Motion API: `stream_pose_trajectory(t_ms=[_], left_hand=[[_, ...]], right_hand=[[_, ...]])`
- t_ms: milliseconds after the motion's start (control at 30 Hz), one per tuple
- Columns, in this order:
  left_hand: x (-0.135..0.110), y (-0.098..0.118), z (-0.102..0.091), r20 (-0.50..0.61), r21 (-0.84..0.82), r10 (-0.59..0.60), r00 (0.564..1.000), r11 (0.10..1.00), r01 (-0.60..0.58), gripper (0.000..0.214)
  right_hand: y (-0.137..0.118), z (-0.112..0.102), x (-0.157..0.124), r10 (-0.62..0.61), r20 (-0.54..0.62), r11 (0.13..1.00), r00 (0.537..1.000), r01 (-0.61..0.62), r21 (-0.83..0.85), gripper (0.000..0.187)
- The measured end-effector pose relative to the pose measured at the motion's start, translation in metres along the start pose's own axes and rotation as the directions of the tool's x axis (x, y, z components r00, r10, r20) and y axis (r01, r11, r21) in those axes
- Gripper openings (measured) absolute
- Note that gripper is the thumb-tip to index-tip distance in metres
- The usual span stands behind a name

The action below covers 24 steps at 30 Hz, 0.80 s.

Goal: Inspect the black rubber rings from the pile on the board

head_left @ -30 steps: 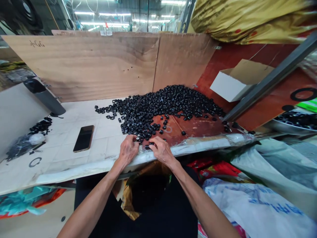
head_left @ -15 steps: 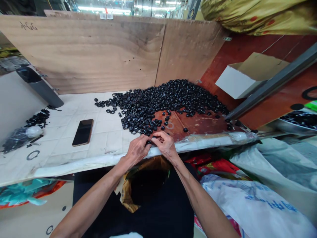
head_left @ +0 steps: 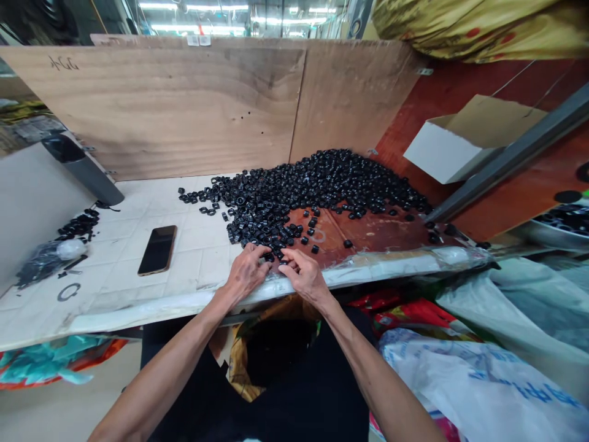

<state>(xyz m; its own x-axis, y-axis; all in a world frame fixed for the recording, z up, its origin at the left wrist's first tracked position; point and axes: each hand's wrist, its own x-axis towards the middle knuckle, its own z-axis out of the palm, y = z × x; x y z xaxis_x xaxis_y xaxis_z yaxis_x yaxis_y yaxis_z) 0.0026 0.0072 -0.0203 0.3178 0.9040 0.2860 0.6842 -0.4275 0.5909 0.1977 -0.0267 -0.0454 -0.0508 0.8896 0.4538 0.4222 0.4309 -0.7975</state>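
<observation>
A big heap of small black rings (head_left: pixel 317 187) spreads over the back and middle of the table (head_left: pixel 138 294). My left hand (head_left: pixel 245 273) and my right hand (head_left: pixel 301 275) lie side by side at the table's front edge, at the near fringe of the heap. Both hands have their fingers curled down onto the nearest rings, fingertips almost meeting. What the fingers hold is hidden beneath them. Below the edge, between my arms, hangs an open bag (head_left: pixel 271 350) with a dark inside.
A phone (head_left: pixel 157 249) lies face up left of the hands. Further left are a small pile of black parts (head_left: pixel 78 226), a plastic bag (head_left: pixel 43 261) and a dark tube (head_left: pixel 83 169). Plywood walls (head_left: pixel 184 110) stand behind; a white box (head_left: pixel 460 141) and sacks (head_left: pixel 483 380) are to the right.
My hands were apart at the heap's edge, came together at the table's front edge, and now sit slightly further in on the rings. The view shifted a little.
</observation>
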Motion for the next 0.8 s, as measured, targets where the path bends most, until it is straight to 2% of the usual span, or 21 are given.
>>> stream_pose_trajectory(t_ms=[100, 233, 300, 433, 533, 600, 700, 800], left_hand=[[0.001, 0.003, 0.002, 0.019, 0.054, 0.017, 1.0, 0.998, -0.018, 0.023], [-0.002, -0.001, 0.003, -0.035, -0.011, 0.007, 0.999, 1.0, -0.007, 0.014], [-0.003, -0.002, 0.003, -0.037, -0.063, -0.034, 0.999, 0.997, 0.031, 0.009], [-0.003, -0.001, 0.003, -0.04, -0.199, -0.095, 0.995, 0.976, 0.085, 0.015], [-0.002, -0.001, 0.003, 0.087, -0.466, -0.181, 0.98, 0.862, 0.201, 0.021], [-0.001, -0.002, 0.001, 0.167, -0.589, -0.17, 0.971, 0.773, 0.236, 0.027], [-0.002, 0.001, -0.003, 0.141, -0.647, -0.097, 0.985, 0.745, 0.166, 0.031], [-0.005, 0.007, -0.005, 0.192, -0.759, -0.078, 0.978, 0.62, 0.198, 0.034]], right_hand=[[0.003, 0.003, 0.0, 0.036, -0.063, 0.999, 0.997, -0.037, -0.011, 0.021], [-0.002, -0.002, 0.002, 0.005, -0.067, 1.0, 0.998, -0.006, -0.025, 0.007], [-0.005, -0.005, 0.003, -0.017, -0.053, 1.0, 0.998, 0.015, -0.02, 0.007], [-0.006, -0.01, 0.003, -0.026, -0.003, 0.999, 1.0, 0.026, 0.036, 0.013], [-0.005, -0.01, 0.003, -0.041, 0.055, 0.996, 0.998, 0.037, 0.079, 0.014], [-0.007, -0.009, 0.004, -0.054, 0.055, 0.993, 0.997, 0.048, 0.105, 0.014], [-0.01, -0.007, 0.005, -0.061, 0.025, 0.989, 0.998, 0.057, 0.136, 0.013], [-0.011, -0.006, 0.005, -0.045, -0.011, 0.987, 0.999, 0.046, 0.156, 0.011]])
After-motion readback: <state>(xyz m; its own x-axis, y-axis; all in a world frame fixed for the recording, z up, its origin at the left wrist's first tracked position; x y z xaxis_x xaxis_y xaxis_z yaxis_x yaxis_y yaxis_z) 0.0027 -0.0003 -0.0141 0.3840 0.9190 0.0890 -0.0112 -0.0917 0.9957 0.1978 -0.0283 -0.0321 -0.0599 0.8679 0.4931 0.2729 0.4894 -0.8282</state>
